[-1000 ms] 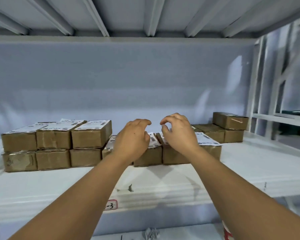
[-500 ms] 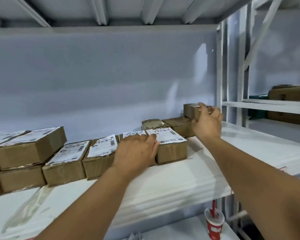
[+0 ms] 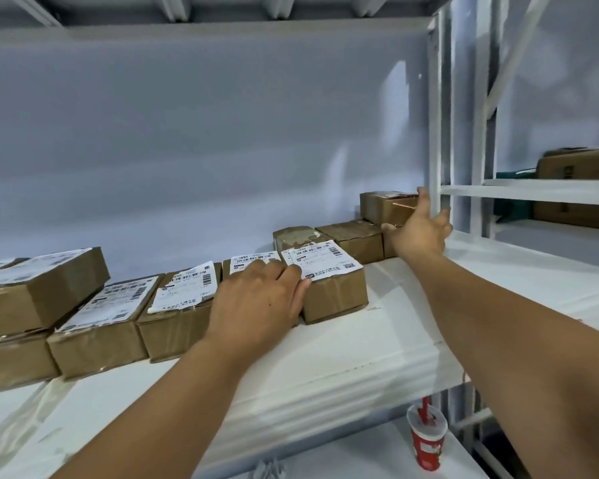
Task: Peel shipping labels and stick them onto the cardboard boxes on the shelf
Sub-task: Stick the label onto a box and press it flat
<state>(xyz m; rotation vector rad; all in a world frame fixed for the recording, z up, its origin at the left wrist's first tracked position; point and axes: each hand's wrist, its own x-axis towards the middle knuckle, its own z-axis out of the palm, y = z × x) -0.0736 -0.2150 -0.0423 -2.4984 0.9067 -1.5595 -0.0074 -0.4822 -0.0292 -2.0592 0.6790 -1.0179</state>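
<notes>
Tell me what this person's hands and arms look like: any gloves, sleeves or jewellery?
Nothing is worn on them. The left hand and right hand have no gloves, and no rings show. The left forearm and right forearm are uncovered as far as the picture reaches, with no sleeve edge, watch, bracelet or wristband in view.

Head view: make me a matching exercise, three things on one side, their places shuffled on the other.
1. left hand
2. right hand
3. red cup

A. standing on the lower shelf
B. resting on the labelled boxes
C. at the top box of the right-hand stack

Pairs: 1-B, 2-C, 3-A.
</notes>
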